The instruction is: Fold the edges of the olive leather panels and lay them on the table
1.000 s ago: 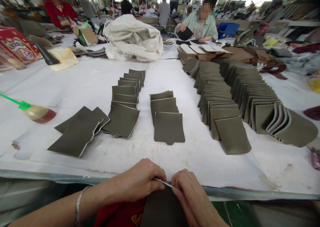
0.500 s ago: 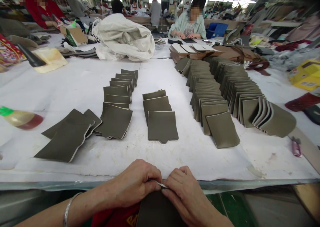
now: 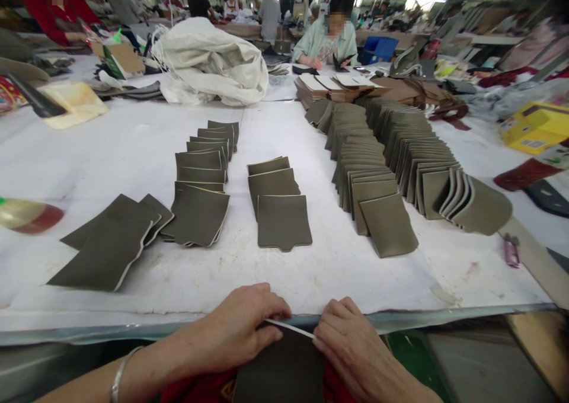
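An olive-grey leather piece (image 3: 281, 367) with a pale edge along its top lies over my lap, just below the table's front edge. My left hand (image 3: 249, 323) pinches that edge at its left, thumb beneath and fingers above. At the right end of the same edge, my right hand (image 3: 344, 338) grips the piece with its fingers curled over. The pale strip shows between both hands. Straight ahead on the table, a short overlapped row of like pieces (image 3: 284, 222) has a small tab at its near end.
Loose leather pieces (image 3: 104, 249) lie at the left beside a fanned row (image 3: 200, 213). Long overlapped rows (image 3: 368, 172) run along the right. A bottle (image 3: 31, 215), a white sack (image 3: 213, 65), a yellow box (image 3: 536, 127) and pink snips (image 3: 512, 252) sit around. A co-worker (image 3: 329, 38) sits opposite.
My right hand has slid to the right along the edge, away from my left hand, baring more of the pale strip. The view has shifted slightly. The co-worker opposite has lifted a dark piece.
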`<state>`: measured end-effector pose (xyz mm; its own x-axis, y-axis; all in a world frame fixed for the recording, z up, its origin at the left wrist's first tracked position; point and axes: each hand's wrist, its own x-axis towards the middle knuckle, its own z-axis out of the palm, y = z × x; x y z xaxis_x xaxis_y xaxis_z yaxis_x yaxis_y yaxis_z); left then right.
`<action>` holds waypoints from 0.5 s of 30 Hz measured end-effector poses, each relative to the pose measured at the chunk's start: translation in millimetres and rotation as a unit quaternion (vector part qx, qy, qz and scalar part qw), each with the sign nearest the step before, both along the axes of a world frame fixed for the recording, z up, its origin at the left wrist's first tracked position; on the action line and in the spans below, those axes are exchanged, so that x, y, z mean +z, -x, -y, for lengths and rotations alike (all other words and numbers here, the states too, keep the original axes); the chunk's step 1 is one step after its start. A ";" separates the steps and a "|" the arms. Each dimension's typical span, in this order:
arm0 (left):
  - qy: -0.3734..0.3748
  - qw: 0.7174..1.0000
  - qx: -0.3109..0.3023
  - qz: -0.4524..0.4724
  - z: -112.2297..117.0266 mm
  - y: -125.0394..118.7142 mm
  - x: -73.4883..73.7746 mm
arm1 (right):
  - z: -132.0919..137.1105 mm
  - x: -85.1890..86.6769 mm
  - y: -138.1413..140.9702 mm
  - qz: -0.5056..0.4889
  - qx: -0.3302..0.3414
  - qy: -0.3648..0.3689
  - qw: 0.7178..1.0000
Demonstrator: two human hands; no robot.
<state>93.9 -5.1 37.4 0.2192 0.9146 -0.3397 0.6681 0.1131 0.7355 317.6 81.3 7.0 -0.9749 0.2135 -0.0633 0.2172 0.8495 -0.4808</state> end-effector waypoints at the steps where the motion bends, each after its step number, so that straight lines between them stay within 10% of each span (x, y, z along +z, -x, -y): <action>1: -0.010 1.000 -0.022 -0.008 -2.4 -5.2 -0.4 | 0.5 0.1 1.1 -0.005 -0.001 -0.001 1.000; 15: -0.038 0.997 -0.060 -0.022 -11.4 -29.2 -15.9 | 9.9 -6.4 -0.4 -0.018 -0.094 0.117 0.989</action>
<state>123.1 6.3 21.4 0.3144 0.9065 -0.2818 0.7048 -0.0240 0.7090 317.9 71.4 0.6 -0.9216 0.3756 -0.0973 0.3399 0.6606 -0.6694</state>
